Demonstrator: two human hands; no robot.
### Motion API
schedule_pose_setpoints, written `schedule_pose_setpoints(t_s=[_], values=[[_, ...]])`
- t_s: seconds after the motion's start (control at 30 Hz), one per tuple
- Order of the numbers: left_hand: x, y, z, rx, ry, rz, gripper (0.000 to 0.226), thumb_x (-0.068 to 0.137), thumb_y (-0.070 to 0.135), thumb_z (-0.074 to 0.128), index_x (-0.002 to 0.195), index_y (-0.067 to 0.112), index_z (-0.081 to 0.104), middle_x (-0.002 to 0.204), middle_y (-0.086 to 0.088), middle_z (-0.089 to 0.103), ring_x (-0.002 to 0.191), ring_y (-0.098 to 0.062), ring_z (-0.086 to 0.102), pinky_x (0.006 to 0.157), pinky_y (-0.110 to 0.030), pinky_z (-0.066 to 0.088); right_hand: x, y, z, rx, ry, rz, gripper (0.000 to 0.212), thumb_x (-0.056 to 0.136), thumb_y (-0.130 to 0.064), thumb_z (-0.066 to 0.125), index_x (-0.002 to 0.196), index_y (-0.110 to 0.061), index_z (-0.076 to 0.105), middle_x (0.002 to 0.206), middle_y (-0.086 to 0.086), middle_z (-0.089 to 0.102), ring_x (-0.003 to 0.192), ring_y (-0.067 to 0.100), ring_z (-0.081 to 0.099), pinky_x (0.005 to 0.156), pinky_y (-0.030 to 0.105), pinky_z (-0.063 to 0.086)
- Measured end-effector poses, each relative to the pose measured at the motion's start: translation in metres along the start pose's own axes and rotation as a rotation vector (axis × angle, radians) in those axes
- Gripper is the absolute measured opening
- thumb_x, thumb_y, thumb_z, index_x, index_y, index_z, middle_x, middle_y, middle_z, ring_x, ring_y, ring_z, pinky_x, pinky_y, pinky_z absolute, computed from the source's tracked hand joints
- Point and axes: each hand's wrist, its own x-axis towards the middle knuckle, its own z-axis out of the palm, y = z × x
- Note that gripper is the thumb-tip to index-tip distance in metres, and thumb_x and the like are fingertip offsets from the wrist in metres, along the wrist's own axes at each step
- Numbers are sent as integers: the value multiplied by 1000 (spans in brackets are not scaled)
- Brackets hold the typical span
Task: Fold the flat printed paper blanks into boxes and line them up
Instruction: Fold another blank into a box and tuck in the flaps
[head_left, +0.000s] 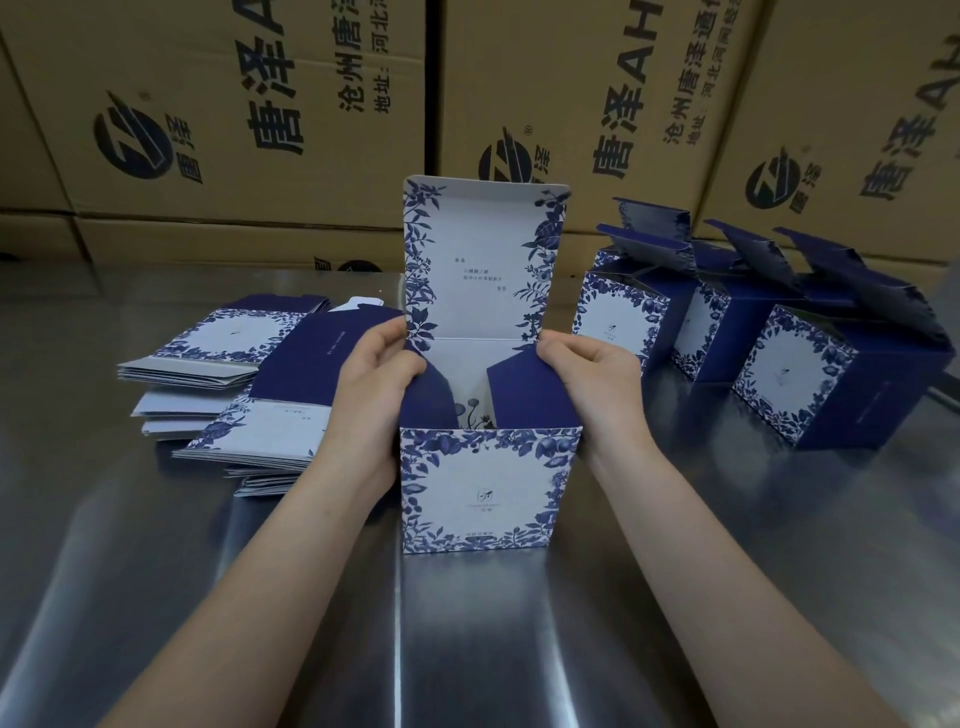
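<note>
A half-made box (485, 488) stands upright on the steel worktop (156, 545), right in front of the person, with its lid (478, 260) raised at the back. The left hand (374, 374) pinches the left flap (426, 400) between thumb and curled fingers. The right hand (592, 369) pinches the right flap (519, 384) the same way. Both dark blue flaps lean inward over the open top but do not lie flat yet.

The step in hand looks like tucking the side flaps in before the lid comes down. To do it well, each flap should bend along its own crease, so the walls stay square and the printed front does not bow. Both sides want even pressure, or the light box may slide or twist on the smooth steel. Once the flaps lie level, the lid can fold forward and its front lip can slip inside the front wall.

The pile of flat blanks (249, 384) lies to the left, near the left forearm. The folded boxes (800, 374) stand in a row to the right, lids partly up. This box probably belongs at the near end of that row. Brown cartons (234, 104) are stacked behind.
</note>
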Motion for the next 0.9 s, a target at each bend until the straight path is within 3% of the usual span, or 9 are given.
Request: schedule_pose_setpoints(t_s=[0.1,0.17,0.23,0.37,0.57,0.7,0.9], values=[[-1,0,1,-30,34,40,32,92,-4,55,105,25,58,90,10,74,68,-7,69,57,-23,54,-1,-2,-1,-77,-26,-1,20,90,-10,66,78,-23,75,76,-15,75,69,4,70,62,18,57],[-1,-1,0,22,99,90,28,90,0,63,101,24,57,97,9,69,79,-7,69,62,-23,55,-3,-4,-3,-125,-76,39,14,91,-14,66,98,-23,74,84,-11,76,71,5,70,61,18,56],[0,-2,-1,61,161,117,27,87,4,69,96,26,58,107,4,62,93,-14,67,71,-30,56,-4,-6,-5,-147,-153,88,27,91,-15,62,114,-26,68,85,-7,77,68,6,70,58,17,53],[-2,-2,-4,-11,132,35,29,91,10,65,114,26,63,106,0,70,74,-9,72,63,-28,56,-5,-9,-5,-134,-293,186,47,95,-12,52,139,-30,51,83,-18,75,71,5,71,57,17,53],[-7,2,-1,-20,-89,-113,61,91,3,45,144,32,47,75,18,75,61,-8,70,46,-19,49,-6,-6,-3,-14,-275,207,53,98,-5,43,147,-26,39,74,-16,74,58,6,66,53,18,51],[-11,1,-3,-1,-124,-141,66,91,5,41,146,42,42,103,10,71,63,-12,71,51,-23,54,-4,-1,-2,21,-254,210,55,98,-3,40,148,-25,38,68,-17,72,55,6,63,52,18,49],[-8,-2,-4,28,-124,-124,68,91,6,37,147,45,38,112,11,68,68,-13,70,55,-24,54,0,2,-2,11,-240,202,56,96,0,39,146,-25,42,70,-17,73,57,6,67,52,18,51]])
